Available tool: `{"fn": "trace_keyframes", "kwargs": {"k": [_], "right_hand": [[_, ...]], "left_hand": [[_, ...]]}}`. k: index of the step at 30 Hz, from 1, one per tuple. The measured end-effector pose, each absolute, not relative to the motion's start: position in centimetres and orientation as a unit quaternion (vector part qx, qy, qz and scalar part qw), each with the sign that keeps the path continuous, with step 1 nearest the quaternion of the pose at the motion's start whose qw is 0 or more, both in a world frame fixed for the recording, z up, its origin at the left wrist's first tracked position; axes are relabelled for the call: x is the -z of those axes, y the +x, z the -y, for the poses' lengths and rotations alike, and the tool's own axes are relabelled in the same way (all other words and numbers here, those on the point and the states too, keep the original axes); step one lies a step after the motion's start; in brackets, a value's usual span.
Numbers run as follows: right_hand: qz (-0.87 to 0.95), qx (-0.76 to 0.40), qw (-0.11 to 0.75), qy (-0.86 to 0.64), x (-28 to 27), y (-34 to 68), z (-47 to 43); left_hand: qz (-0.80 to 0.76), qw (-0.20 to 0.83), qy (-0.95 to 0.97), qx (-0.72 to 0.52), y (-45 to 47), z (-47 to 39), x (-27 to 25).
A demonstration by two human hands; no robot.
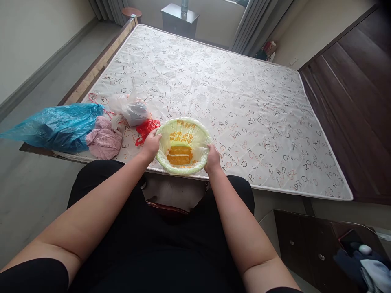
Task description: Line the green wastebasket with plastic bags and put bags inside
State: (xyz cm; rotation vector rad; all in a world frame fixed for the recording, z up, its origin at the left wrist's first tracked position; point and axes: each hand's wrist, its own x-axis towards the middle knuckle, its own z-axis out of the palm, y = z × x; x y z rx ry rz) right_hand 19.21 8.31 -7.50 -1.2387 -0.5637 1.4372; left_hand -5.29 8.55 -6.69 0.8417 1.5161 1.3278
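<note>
Grip was snug: left hand (151, 145) and right hand (213, 158) held opposite sides of a light-green wastebasket (163, 160) at the near edge of the mattress (259, 122). Looked like fitting its printed bag liner (181, 138); next move probably called for gentle, even tension.

A bin (183, 171) between the left fingers (157, 136) and right fingers (210, 149), at the mattress's (229, 101) near edge

Left of the bin lie a big bag (65, 122), a cloth (104, 139), and a small bag (135, 113) with another bag (147, 128) in front. Behind the mattress, a jar (184, 7) stands on a cabinet (171, 13). The headboard (351, 93) is right.
</note>
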Motion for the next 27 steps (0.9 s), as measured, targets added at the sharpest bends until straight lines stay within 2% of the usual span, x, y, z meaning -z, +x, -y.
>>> {"fn": "trace_keyframes", "kwargs": {"k": [27], "right_hand": [[0.252,-0.604,0.536,-0.533,7.29,19.33,-8.3]], "left_hand": [[-0.624,0.462,0.346,-0.527,-5.37,-8.47,6.72]]}}
